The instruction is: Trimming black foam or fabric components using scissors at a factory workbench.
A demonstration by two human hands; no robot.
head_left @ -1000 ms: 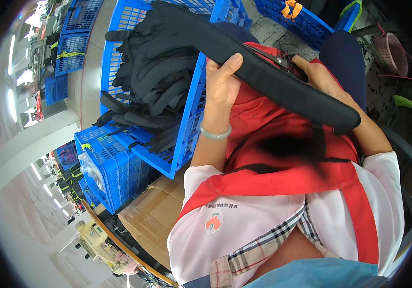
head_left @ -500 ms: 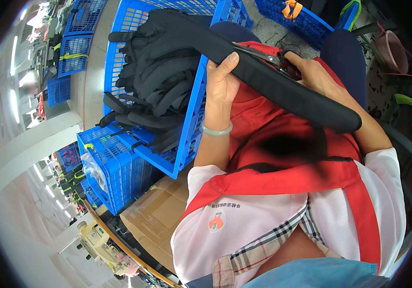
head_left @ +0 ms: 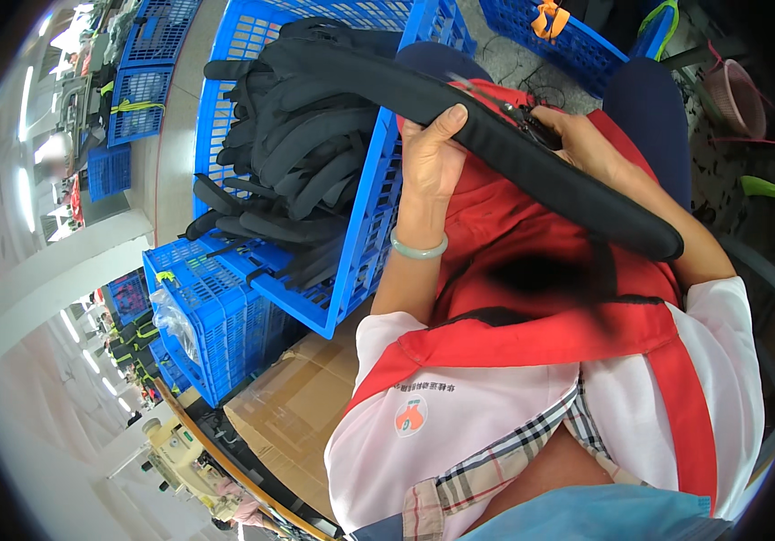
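A long padded black fabric strap (head_left: 545, 171) lies slantwise across my lap, its rounded end by my right forearm. My left hand (head_left: 435, 149) grips it near the middle, thumb on top and the other fingers hidden underneath. Beyond the strap, my right hand (head_left: 586, 140) is closed round the dark handles of a pair of scissors (head_left: 536, 126). Their blades run along the strap's far edge, blurred. The strap's other end reaches into a pile of similar black straps (head_left: 302, 135) in a blue plastic crate (head_left: 351, 261) on my left.
A cardboard box (head_left: 293, 397) and another blue crate (head_left: 216, 325) stand at the lower left. Far off are a blue crate with an orange tie (head_left: 550, 20) and a pink basket (head_left: 738, 97). A sewing machine (head_left: 184, 460) sits at the lower left edge.
My left hand has shifted slightly right and toward me along with the strap. The scissor blades, clear before, are now blurred beside the strap's far edge.
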